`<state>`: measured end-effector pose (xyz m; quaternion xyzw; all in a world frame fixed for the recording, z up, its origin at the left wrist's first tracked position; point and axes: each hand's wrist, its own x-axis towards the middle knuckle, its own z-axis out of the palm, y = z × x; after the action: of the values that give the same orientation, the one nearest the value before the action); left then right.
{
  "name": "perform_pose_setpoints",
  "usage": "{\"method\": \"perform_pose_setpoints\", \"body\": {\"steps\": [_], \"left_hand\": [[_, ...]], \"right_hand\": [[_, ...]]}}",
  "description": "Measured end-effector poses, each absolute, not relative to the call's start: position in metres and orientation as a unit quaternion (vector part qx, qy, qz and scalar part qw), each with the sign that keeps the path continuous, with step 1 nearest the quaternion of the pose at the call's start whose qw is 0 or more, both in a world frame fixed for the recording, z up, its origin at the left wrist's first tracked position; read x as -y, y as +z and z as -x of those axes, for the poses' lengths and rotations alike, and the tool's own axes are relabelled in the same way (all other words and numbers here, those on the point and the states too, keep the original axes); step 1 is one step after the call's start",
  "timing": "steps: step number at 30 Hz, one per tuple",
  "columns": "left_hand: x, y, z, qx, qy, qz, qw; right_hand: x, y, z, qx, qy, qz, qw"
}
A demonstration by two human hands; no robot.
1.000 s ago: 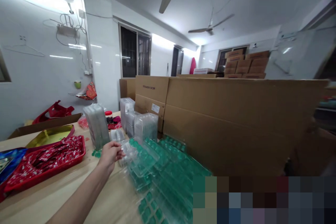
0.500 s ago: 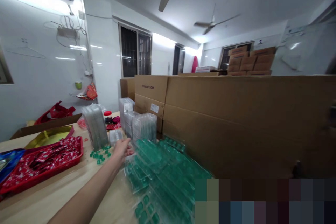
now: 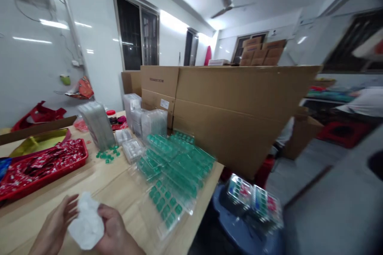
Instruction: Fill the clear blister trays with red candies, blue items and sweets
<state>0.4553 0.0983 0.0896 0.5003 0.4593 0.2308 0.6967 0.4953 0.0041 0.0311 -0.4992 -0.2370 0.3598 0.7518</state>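
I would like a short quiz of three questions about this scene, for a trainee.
1. What does the person's right hand hold?
2. True or false: the tall brown cardboard panel stands behind the clear plastic trays with green pieces.
3. Fill in: just beyond the shallow red plastic tray is a second shiny tray, coloured ____.

Key:
1. A wrinkled white sheet, material unclear.
2. True.
3. Gold.

Print [image 3: 156,80] on the cardboard [image 3: 233,95] apparently ends "13CM"; its white label [image 3: 164,104] is illegible.

A cardboard panel [image 3: 230,107] stands in the centre, a window [image 3: 128,34] is at upper left, and a ceiling fan [image 3: 229,7] at top.
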Motion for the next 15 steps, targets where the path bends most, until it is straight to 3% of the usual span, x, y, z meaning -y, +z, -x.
{"method": "perform_pose_setpoints", "body": {"steps": [3,7,11,15], "left_hand": [[-0.078,0.079,-0.427,-0.476,0.173,-0.342,0.792],[-0.048,0.081,-0.400,-0.479,0.158,-0.270,0.820],[-0.038,0.066,-0.368,-0.459,0.174,-0.333,0.805],[-0.038,0.035,-0.337,-0.463,0.227,-0.441,0.735]], "right_hand": [[-0.026,0.023,-0.468,0.132,0.369,0.495,0.776],[-0.021,0.017,-0.441,0.221,0.188,0.669,0.685],[0.006,0.021,-0.430,0.326,0.148,0.771,0.526],[0.021,0.015,-0.407,0.393,0.166,0.770,0.474]]}}
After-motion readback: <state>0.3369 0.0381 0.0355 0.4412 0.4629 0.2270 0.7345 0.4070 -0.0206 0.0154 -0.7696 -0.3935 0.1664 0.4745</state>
